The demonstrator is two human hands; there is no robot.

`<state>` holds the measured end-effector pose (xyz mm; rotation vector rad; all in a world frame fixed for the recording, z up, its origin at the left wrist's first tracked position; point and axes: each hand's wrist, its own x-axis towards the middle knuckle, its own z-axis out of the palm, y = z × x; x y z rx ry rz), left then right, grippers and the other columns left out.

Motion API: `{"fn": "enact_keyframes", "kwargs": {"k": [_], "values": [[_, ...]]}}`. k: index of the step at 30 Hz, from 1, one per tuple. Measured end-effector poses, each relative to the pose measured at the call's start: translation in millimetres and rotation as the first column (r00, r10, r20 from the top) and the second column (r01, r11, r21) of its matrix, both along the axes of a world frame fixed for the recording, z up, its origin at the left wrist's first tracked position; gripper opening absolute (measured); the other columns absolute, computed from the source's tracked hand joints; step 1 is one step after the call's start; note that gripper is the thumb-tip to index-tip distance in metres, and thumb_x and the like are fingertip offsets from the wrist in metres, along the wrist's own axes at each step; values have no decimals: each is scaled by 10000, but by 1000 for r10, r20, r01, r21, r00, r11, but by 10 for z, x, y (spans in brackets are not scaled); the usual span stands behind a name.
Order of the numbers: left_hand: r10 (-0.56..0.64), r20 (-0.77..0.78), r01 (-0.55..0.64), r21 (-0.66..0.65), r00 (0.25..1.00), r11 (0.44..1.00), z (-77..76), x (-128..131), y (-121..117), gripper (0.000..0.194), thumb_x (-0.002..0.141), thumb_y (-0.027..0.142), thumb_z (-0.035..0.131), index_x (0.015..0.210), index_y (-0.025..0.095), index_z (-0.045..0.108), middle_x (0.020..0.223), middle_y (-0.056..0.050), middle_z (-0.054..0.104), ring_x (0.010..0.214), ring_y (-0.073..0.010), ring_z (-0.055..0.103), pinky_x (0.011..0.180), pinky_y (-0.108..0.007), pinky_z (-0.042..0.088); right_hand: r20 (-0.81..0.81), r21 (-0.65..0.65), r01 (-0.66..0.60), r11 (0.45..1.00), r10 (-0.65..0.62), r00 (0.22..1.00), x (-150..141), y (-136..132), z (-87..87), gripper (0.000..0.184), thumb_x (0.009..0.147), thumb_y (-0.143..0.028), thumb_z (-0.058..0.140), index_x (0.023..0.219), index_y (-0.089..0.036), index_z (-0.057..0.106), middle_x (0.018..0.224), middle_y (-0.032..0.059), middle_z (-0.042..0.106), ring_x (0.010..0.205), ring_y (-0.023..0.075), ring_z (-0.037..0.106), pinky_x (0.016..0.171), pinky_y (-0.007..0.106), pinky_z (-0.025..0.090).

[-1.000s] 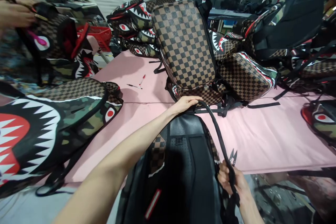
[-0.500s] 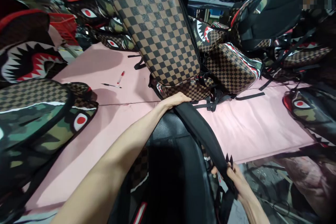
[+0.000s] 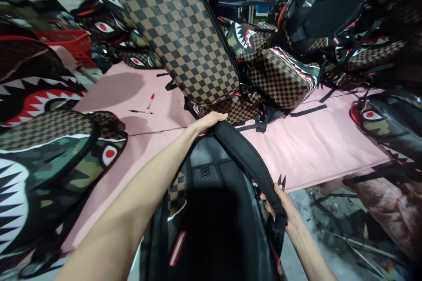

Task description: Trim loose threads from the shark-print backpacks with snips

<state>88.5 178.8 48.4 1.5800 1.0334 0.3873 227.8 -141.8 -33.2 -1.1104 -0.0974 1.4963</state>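
Fingers of both hands closed on the strap (image 3: 245,158), left hand (image 3: 211,121) at its top, right hand (image 3: 280,206) low with snips (image 3: 281,181); backpack (image 3: 211,210) upright at table (image 3: 313,149) edge; likely strap check, trimming next.

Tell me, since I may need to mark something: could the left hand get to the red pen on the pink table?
Probably yes. The left hand grips the backpack's top, and bare pink table lies between it and the red pen; nothing blocks the way, though it must let go first.
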Motion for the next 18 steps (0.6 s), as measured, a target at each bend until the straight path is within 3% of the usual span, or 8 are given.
{"fn": "enact_keyframes", "kwargs": {"k": [3, 5, 7, 10, 12, 14, 16, 18], "values": [[48, -54, -44, 76, 997, 996, 90, -74, -66, 441, 727, 549, 530, 729, 121, 635, 753, -74, 654, 747, -184, 567, 712, -275, 438, -52, -5, -32, 999, 32, 998, 10, 0, 4, 404, 710, -508, 644, 751, -106, 640, 608, 68, 672, 300, 30, 362, 277, 161, 246], [145, -146, -94, 306, 979, 947, 128, -186, -276, 407, 819, 478, 431, 884, 131, 633, 923, -89, 651, 901, -208, 553, 829, -305, 415, -87, 6, -61, 998, 62, 994, 14, -9, 4, 389, 723, -493, 635, 754, -105, 630, 598, 66, 673, 288, 34, 345, 263, 169, 240], [281, -253, -66, 624, 926, 779, 141, -363, -677, 394, 870, 405, 360, 1076, 148, 575, 1114, -103, 595, 1057, -239, 499, 936, -370, 358, -131, 8, -72, 997, 72, 989, 22, -23, -9, 374, 757, -478, 605, 759, -104, 617, 607, 65, 676, 288, 33, 335, 262, 171, 249], [386, -475, 177, 781, 791, 599, 116, -731, -1589, 445, 860, 377, 417, 1254, 172, 450, 1316, -129, 443, 1283, -322, 266, 1031, -505, 212, -204, -13, -79, 997, 75, 976, 48, -45, -30, 354, 816, -461, 537, 805, -113, 601, 628, 59, 681, 290, 41, 353, 268, 173, 267], [365, -617, 306, 717, 697, 627, 58, -1002, -2256, 517, 847, 388, 440, 1309, 160, 395, 1387, -166, 346, 1330, -376, 137, 1012, -570, 205, -250, -29, -107, 994, 97, 963, 65, -65, -28, 358, 850, -459, 483, 829, -119, 592, 628, 49, 677, 288, 49, 361, 267, 179, 269], [362, -698, 329, 647, 618, 688, -11, -1247, -2797, 602, 829, 382, 451, 1363, 140, 314, 1430, -197, 261, 1329, -419, 109, 972, -620, 238, -287, -36, -145, 989, 128, 949, 73, -89, -14, 372, 868, -463, 442, 827, -123, 585, 634, 40, 672, 288, 54, 365, 259, 185, 257], [384, -718, 272, 616, 581, 739, -24, -1447, -3098, 671, 826, 344, 423, 1423, 161, 178, 1456, -185, 216, 1308, -418, 208, 943, -596, 316, -309, -37, -166, 985, 147, 940, 70, -109, 5, 381, 869, -471, 432, 811, -124, 580, 649, 35, 670, 292, 53, 370, 257, 186, 254], [452, -686, 162, 633, 571, 757, 65, -1612, -3122, 697, 826, 334, 364, 1443, 254, 49, 1474, -115, 215, 1239, -395, 363, 866, -557, 412, -319, -32, -171, 985, 152, 936, 62, -120, 25, 383, 857, -483, 451, 804, -126, 578, 648, 28, 666, 299, 51, 380, 264, 183, 264]]}}
